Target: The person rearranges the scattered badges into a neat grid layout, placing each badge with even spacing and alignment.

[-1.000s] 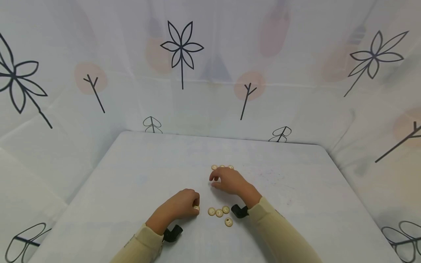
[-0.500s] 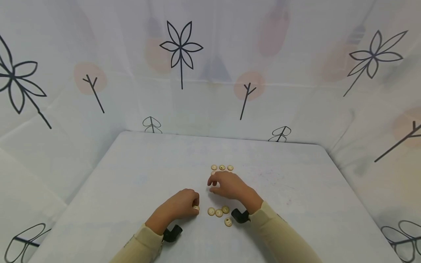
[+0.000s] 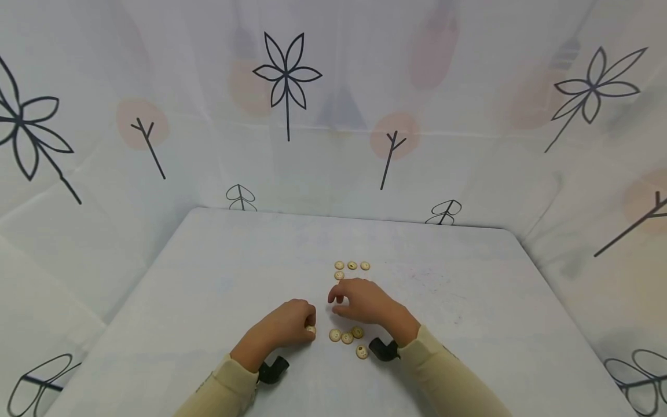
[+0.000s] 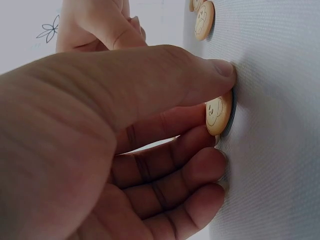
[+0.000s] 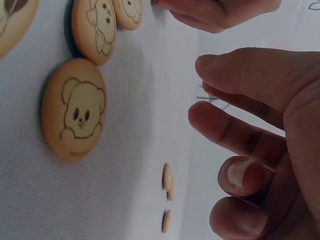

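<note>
My left hand (image 3: pixel 286 323) rests low on the table, its thumb and fingers pinching the rim of a tan round disc with a cartoon-bear drawing (image 4: pixel 216 116). The thumb covers part of that disc. My right hand (image 3: pixel 365 301) hovers over the table's middle, fingers loosely bent, thumb apart from the fingertips, and the right wrist view shows nothing between them. Beneath it lies a close group of similar discs (image 3: pixel 347 337), with a bear-faced disc (image 5: pixel 75 110) just nearer to me. Beyond the right hand, another disc (image 3: pixel 339 275) lies under the left end of a short row.
The far row of discs (image 3: pixel 352 265) lies on the white-covered table (image 3: pixel 234 249). A patterned white cloth (image 3: pixel 323 168) hangs behind and along both sides. Dark wrist cameras (image 3: pixel 384 349) stick out below both hands, close to the nearest discs on the right.
My right hand has drawn back toward me from the far row, uncovering the row and the disc below it. The left hand has kept its place and its pinch.
</note>
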The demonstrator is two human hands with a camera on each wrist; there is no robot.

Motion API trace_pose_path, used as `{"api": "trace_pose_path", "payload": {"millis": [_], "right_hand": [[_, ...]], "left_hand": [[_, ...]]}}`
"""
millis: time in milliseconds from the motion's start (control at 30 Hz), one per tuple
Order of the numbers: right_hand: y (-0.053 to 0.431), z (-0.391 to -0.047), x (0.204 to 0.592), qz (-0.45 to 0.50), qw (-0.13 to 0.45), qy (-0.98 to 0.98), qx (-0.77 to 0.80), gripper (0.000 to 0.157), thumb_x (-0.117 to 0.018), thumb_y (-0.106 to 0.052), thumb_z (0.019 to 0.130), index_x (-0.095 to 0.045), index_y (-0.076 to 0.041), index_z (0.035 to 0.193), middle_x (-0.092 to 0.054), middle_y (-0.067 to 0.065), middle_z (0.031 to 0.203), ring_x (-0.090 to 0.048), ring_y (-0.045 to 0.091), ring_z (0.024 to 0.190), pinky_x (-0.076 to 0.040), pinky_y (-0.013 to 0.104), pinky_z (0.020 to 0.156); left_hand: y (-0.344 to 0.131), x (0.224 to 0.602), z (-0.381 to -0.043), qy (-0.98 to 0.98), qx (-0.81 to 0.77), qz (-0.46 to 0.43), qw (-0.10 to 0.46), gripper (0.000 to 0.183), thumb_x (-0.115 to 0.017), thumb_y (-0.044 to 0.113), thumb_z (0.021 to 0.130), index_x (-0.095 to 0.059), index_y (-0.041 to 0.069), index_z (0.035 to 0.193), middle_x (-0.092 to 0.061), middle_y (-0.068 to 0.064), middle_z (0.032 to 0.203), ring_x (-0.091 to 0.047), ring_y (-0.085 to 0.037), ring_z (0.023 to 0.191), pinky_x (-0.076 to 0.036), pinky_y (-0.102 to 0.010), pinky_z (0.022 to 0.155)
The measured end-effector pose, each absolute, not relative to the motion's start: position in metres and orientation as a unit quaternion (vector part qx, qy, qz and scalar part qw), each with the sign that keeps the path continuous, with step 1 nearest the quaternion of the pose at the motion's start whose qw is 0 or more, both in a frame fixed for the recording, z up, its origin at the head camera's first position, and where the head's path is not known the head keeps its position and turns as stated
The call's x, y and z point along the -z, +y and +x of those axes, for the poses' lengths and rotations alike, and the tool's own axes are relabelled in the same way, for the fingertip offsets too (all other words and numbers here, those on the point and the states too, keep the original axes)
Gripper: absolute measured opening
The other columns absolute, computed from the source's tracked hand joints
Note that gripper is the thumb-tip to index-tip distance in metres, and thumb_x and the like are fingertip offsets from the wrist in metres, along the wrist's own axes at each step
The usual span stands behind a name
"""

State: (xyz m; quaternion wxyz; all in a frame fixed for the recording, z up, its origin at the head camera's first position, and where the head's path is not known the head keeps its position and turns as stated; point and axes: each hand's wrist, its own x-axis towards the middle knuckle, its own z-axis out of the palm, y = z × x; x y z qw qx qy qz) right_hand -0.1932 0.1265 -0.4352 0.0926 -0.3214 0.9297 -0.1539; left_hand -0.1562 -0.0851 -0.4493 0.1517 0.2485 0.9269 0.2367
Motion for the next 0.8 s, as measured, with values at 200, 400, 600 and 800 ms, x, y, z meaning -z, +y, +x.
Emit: {"api": "trace_pose_path", "payload": {"millis": [200, 400, 600, 800], "right_hand": [[0.125, -0.189, 0.435, -0.331, 0.105, 0.925, 0.157, 0.015, -0.069, -0.027, 0.088, -0.07, -0.025, 0.103, -0.063, -0.012, 0.091, -0.057, 0.008, 0.082, -0.046, 0.026, 0.072], [0.125, -0.184, 0.434, -0.335, 0.121, 0.921, 0.161, 0.014, -0.068, -0.027, 0.088, -0.07, -0.027, 0.102, -0.062, -0.014, 0.09, -0.054, 0.006, 0.079, -0.046, 0.025, 0.071], [0.126, -0.18, 0.434, -0.327, 0.142, 0.92, 0.166, 0.013, -0.068, -0.027, 0.088, -0.07, -0.027, 0.101, -0.062, -0.013, 0.091, -0.052, 0.004, 0.077, -0.045, 0.025, 0.071], [0.125, -0.177, 0.435, -0.335, 0.151, 0.915, 0.164, 0.014, -0.069, -0.026, 0.086, -0.071, -0.028, 0.099, -0.063, -0.014, 0.094, -0.055, 0.005, 0.081, -0.046, 0.026, 0.073]], "left_hand": [[-0.085, 0.45, -0.156, 0.929, -0.231, 0.248, 0.149, 0.005, -0.07, 0.012, 0.077, -0.065, 0.012, 0.078, -0.052, 0.007, 0.069, -0.046, -0.008, 0.064, -0.04, -0.023, 0.06], [-0.084, 0.449, -0.156, 0.928, -0.234, 0.248, 0.152, 0.005, -0.07, 0.012, 0.078, -0.065, 0.012, 0.079, -0.052, 0.007, 0.069, -0.047, -0.008, 0.064, -0.041, -0.024, 0.06], [-0.084, 0.448, -0.156, 0.928, -0.235, 0.246, 0.153, 0.005, -0.07, 0.012, 0.078, -0.065, 0.012, 0.079, -0.053, 0.007, 0.069, -0.047, -0.008, 0.064, -0.041, -0.023, 0.06], [-0.085, 0.448, -0.156, 0.927, -0.239, 0.241, 0.16, 0.006, -0.071, 0.012, 0.078, -0.064, 0.012, 0.078, -0.053, 0.006, 0.069, -0.047, -0.009, 0.064, -0.04, -0.024, 0.06]]}}
